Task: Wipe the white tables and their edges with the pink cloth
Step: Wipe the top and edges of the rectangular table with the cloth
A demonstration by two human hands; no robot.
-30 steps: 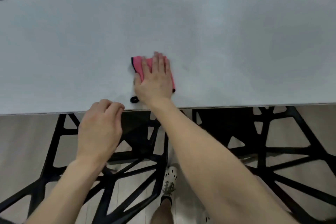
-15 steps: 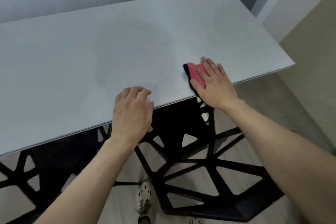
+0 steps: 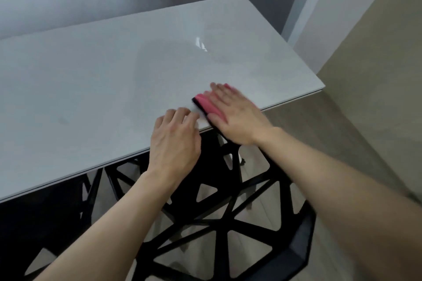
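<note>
The job looks partway done: the right hand (image 3: 235, 116) presses the pink cloth (image 3: 206, 105) flat at the table's (image 3: 91, 75) near edge, the left hand (image 3: 175, 141) rests empty beside it, and the right end and edges probably remain.

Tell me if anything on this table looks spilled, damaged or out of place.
Nothing stands out. The white table looks intact, with the pink cloth pressed under the right hand at the near edge and the left hand resting beside it. The bright streak mid-table looks like glare.

White table (image 3: 91, 89), pink cloth (image 3: 206, 104) at its near edge
</note>
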